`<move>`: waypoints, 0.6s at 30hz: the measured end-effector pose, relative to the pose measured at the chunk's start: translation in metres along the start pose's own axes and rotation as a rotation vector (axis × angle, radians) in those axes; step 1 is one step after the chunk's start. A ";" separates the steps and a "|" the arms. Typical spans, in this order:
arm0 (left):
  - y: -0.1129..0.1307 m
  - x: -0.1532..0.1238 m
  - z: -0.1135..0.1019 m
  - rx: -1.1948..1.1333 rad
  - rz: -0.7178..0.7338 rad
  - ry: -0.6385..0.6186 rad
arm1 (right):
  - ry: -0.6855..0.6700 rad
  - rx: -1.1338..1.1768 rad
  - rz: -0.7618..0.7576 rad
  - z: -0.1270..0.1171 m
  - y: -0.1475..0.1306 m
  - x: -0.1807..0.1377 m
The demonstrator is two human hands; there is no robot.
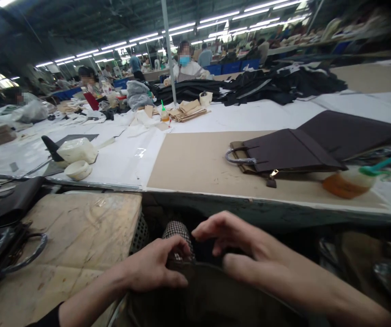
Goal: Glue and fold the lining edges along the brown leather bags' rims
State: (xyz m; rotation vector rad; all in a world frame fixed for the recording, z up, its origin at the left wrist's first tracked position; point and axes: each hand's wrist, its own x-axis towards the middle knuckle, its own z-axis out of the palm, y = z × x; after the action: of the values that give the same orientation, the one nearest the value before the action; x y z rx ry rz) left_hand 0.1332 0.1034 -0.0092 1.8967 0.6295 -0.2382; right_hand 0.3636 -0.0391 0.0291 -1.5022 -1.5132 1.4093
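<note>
A dark brown leather-like piece (223,295), perhaps a bag body, stands low in front of me; much of it is in shadow. My left hand (151,265) is at its upper left edge, thumb on the near side and fingers curled over the far side. Above the same edge, my right hand (250,247) has its thumb and bent fingers apart, with nothing between them; it is slightly blurred. On the table ahead lies a dark brown handbag (291,147) with a plastic-wrapped handle (238,156) and a hanging tag (271,181).
An amber glue bottle (347,184) stands near the table's right front. A white bowl (78,170) and a plastic-wrapped block (77,151) sit left. Dark bag parts (11,213) lie on the worn side board (89,236). A masked person (188,68) is beyond black material (270,84).
</note>
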 end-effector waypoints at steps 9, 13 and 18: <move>-0.016 -0.019 -0.013 -0.319 -0.201 -0.009 | -0.243 -0.254 0.026 0.017 0.042 0.059; -0.030 -0.037 -0.015 -0.500 -0.233 -0.014 | -0.160 -0.301 0.031 0.003 0.051 0.052; -0.037 -0.033 -0.007 -0.587 -0.174 -0.062 | -0.225 -0.203 0.035 -0.005 0.058 0.049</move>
State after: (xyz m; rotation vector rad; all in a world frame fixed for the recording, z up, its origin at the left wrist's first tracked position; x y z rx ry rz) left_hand 0.0846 0.1106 -0.0215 1.2693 0.7299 -0.1951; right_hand 0.3778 -0.0023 -0.0358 -1.5350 -1.8220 1.5245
